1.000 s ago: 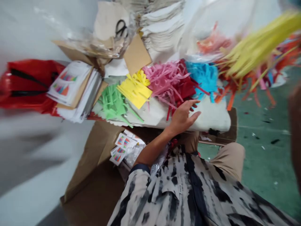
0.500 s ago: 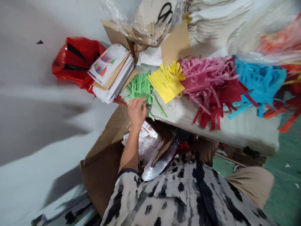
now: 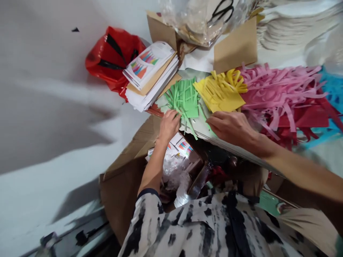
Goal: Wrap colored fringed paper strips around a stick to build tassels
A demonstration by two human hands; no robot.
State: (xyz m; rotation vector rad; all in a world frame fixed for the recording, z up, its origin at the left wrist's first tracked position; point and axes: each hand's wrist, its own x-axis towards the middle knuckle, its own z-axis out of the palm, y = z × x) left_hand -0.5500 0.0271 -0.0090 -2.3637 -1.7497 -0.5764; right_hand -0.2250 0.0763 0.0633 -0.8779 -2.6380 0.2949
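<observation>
The person's left hand [image 3: 168,125] sits curled, its fingertips [image 3: 175,114] on the lower edge of a sheet of green fringed paper [image 3: 184,98]; from here I can't tell whether it is pinching the strips or only pressing on them. The right hand [image 3: 230,126] lies open and flat, fingers stretched out and holding nothing, on a pale slab [image 3: 202,123] just below a sheet of yellow fringed paper [image 3: 219,91]. The green paper lies on that slab, touching the yellow, and next along is pink fringed paper [image 3: 281,89] over red fringed paper [image 3: 308,119], with blue paper [image 3: 332,89] at the far edge. Beyond them are a stack of printed sheets [image 3: 150,73], a red plastic bag [image 3: 112,57], and black scissors [image 3: 222,10] inside a clear plastic bag [image 3: 195,28]. Below the slab, an open cardboard box [image 3: 125,185] holds printed cards [image 3: 182,148].
</observation>
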